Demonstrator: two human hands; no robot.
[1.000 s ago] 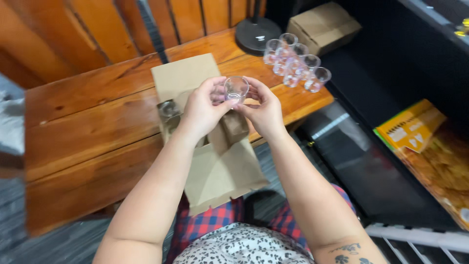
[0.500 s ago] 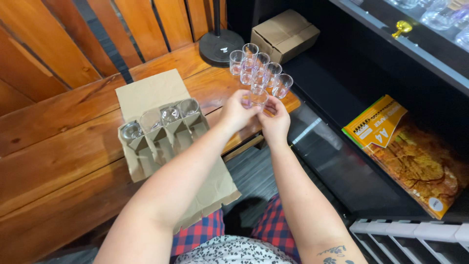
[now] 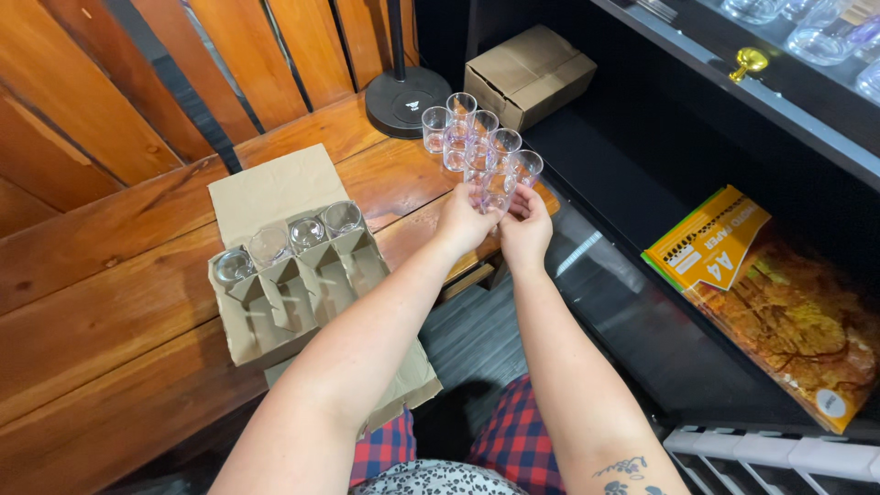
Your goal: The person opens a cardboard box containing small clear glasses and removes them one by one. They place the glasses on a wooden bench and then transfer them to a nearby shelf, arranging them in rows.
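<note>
Head view: left hand (image 3: 466,218) and right hand (image 3: 524,220) both pinch one upright glass (image 3: 496,190), near end of glass row (image 3: 463,133).

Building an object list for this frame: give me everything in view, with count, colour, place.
small glass: 1, clear, between both hands at the bench edge
glasses in a cluster: about 6, clear, on the bench beyond the hands
glasses in the divider box: 4, clear, in its far row
divider box: 1, brown cardboard, open on the bench
bench: 1, reddish wood slats
round base with pole: 1, black, far end of the bench
closed carton: 1, brown, behind the cluster
paper pack: 1, yellow-orange, on the dark lower shelf
left hand: grip on the small glass
right hand: grip on the small glass
</note>
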